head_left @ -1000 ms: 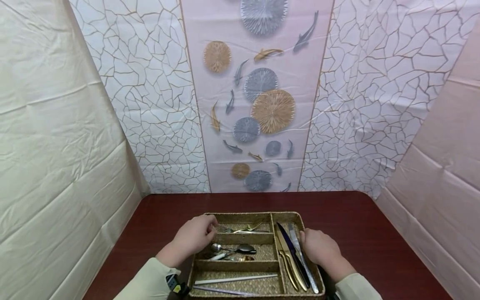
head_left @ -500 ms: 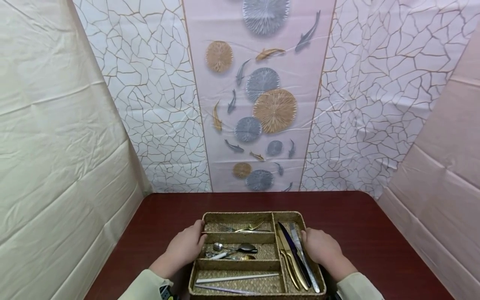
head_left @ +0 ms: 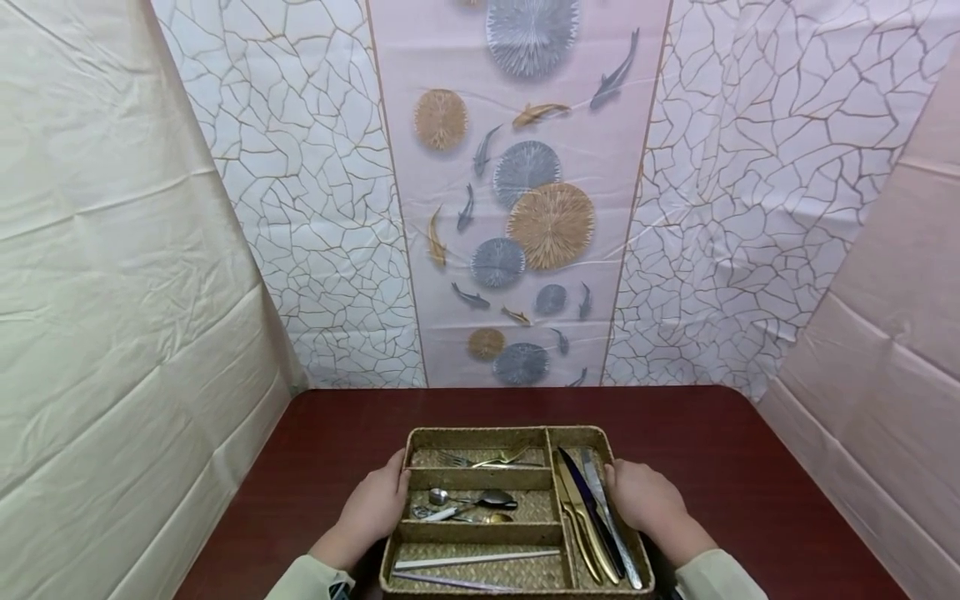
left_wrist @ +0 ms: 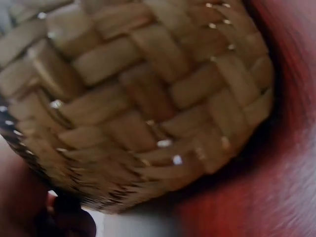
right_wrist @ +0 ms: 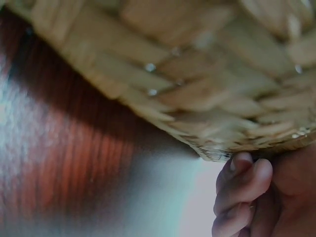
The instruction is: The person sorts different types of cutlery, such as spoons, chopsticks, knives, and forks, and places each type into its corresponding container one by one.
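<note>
A woven cutlery tray [head_left: 517, 530] sits at the table's near side between my hands. My left hand [head_left: 375, 504] grips its left wall, thumb at the rim. On the opposite wall my right hand [head_left: 647, 502] holds on, its curled fingers [right_wrist: 252, 180] right at the woven side in the right wrist view. The tray's woven wall [left_wrist: 143, 94] fills most of the left wrist view. Forks [head_left: 480, 462] lie in the back compartment, spoons [head_left: 493, 499] in the middle one, chopsticks [head_left: 480, 559] in the front one. Several knives [head_left: 581, 521] fill the long right compartment.
The dark red table [head_left: 345, 417] reaches back to a patterned backdrop [head_left: 517, 208] of fish and round shapes. Pale cloth [head_left: 150, 292] hangs on the left, and a pinkish cloth panel [head_left: 862, 333] stands on the right.
My left hand has come from above the forks and spoons out to the tray's left wall and taken hold there. My right hand has stayed on the right wall.
</note>
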### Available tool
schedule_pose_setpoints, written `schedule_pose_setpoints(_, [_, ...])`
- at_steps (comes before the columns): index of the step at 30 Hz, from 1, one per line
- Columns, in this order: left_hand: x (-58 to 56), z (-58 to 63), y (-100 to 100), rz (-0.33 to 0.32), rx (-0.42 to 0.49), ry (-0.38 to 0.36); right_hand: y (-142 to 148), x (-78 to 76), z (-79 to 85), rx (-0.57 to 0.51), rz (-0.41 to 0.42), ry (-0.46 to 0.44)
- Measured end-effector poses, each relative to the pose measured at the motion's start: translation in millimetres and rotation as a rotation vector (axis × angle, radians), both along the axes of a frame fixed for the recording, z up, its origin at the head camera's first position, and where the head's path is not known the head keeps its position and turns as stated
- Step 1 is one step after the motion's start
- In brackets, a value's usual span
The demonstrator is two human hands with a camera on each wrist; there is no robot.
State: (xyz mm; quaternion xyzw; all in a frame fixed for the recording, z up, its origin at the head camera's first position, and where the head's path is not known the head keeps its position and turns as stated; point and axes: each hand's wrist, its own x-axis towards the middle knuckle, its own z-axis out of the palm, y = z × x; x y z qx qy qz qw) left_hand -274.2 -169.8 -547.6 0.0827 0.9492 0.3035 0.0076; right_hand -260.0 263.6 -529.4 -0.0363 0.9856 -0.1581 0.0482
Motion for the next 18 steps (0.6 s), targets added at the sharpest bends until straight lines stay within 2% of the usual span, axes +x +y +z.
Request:
schedule_pose_setpoints(7, [-1.0, -12.3, -5.1, 0.022, 0.163, -0.002, 0.1, -0.6, -3.0, -0.026, 0.001, -0.006])
schedule_pose_setpoints(11, [-3.6, -15.4, -5.3, 0.006, 0.184, -0.014, -1.5, -0.2, -2.3, -0.035, -0.027, -0.021])
schedule_pose_setpoints(18, [-5.2, -15.3, -5.4, 0.009, 0.158, 0.052, -3.5, -3.5, -1.5, -0.019, -0.027, -0.002])
